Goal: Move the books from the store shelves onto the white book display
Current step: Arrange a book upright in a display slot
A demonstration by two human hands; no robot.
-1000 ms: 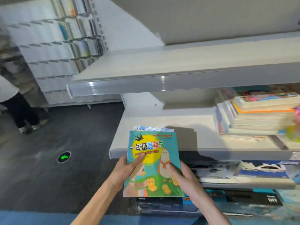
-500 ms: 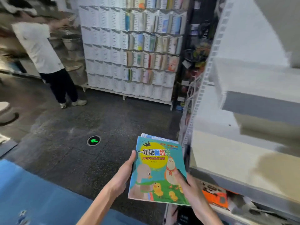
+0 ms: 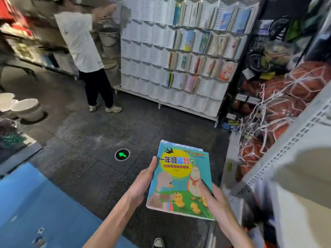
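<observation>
**Carrying a small stack of books toward the white display**

Holding the books [image 3: 180, 179] flat between both hands, the person faces the white book display [image 3: 154, 51], which stands across the dark floor [image 3: 86, 140], well beyond the stack. The left hand [image 3: 143, 181] clasps the stack's left edge, thumb lying up along the cover's side and fingers hidden beneath. The right hand [image 3: 213, 197] grips the lower right corner, thumb pressed on the cover near the chick drawings. At least one more book peeks out from under the top cover at its far edge, so this is a stack rather than a single volume.

The display's right-hand pockets already hold books; those on its left side look unfilled. Another person [image 3: 84, 51] in a white shirt stands at the display's left edge, reaching up. A green arrow marker [image 3: 122, 154] sits in the floor between the stack and the display. Netted basketballs [image 3: 286, 97] hang to the display's right, beside the grey shelf upright [image 3: 290, 145].

The step appears to be the carry. Doing it well likely means keeping the stack level and pinched from both sides so the lower books do not slide out, steering clear of the other person, and heading for a free pocket. One hand will probably need to take the stack's weight so the other can feed a book in upright.
</observation>
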